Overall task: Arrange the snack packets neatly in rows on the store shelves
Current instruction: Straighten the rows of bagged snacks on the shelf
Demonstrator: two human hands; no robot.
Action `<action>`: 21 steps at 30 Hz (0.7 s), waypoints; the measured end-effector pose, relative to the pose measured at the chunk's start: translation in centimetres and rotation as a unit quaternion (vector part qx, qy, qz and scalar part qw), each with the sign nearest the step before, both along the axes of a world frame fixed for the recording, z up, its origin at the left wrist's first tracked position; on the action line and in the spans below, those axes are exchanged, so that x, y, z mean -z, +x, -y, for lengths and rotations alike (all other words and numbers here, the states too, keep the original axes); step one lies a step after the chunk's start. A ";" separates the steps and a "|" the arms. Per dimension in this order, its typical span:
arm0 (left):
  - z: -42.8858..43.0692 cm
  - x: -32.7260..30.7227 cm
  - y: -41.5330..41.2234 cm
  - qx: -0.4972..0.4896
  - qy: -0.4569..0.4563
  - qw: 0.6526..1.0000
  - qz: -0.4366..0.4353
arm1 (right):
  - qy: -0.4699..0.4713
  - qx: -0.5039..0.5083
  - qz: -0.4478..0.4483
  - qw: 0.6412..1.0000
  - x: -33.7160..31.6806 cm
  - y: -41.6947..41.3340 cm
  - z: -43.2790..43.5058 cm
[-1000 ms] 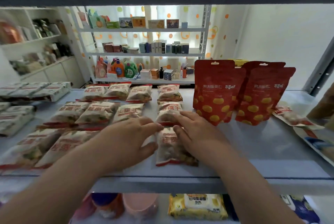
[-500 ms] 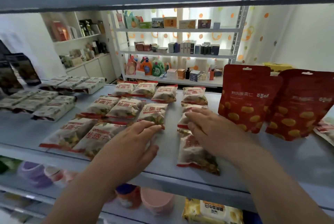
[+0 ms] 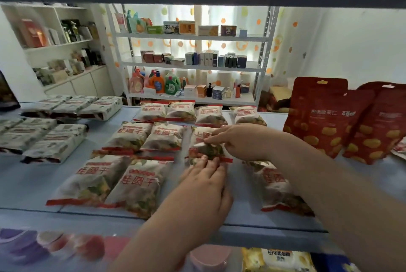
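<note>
Snack packets in white film with red lettering lie flat on the pale blue shelf (image 3: 44,184), set out in rows running from front to back. Both hands meet on one packet in the middle row (image 3: 205,143), third column from the left. The right hand (image 3: 239,141) reaches in from the right and pinches that packet's near portion between thumb and fingertips, at the crumpled film just above its red bottom seal. The left hand (image 3: 207,180) comes up from below with fingers held together and nearly flat, fingertips touching the packet's red bottom edge; its palm hovers over the bare shelf in front. Whether the left hand presses down or only touches is hard to tell because of motion blur. Left of the held packet, two more packets (image 3: 147,136) lie side by side in the same row, and two larger-looking ones (image 3: 116,180) lie in the front row. A lone front-row packet (image 3: 274,186) lies to the right, partly covered by the right forearm. Four packets (image 3: 182,111) form the back row. Flat grey-white packs (image 3: 55,137) sit in rows at the far left of the shelf. Red stand-up pouches (image 3: 325,118) with yellow spots stand upright at the right, well apart from the hands.
</note>
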State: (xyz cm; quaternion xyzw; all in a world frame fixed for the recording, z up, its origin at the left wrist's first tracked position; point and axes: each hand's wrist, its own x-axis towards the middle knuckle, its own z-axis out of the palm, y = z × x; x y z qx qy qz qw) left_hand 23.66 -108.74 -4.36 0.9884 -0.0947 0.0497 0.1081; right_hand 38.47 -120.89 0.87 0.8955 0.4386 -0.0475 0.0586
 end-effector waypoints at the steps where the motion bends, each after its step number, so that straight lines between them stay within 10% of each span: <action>1: 0.0 0.1 0.1 0.004 0.002 1.000 -0.005 | 0.006 0.012 -0.009 1.000 -0.1 0.1 0.2; 21: -2.7 0.0 -0.8 0.054 -0.014 0.997 0.058 | -0.051 -0.131 0.131 0.981 -1.2 4.0 -3.9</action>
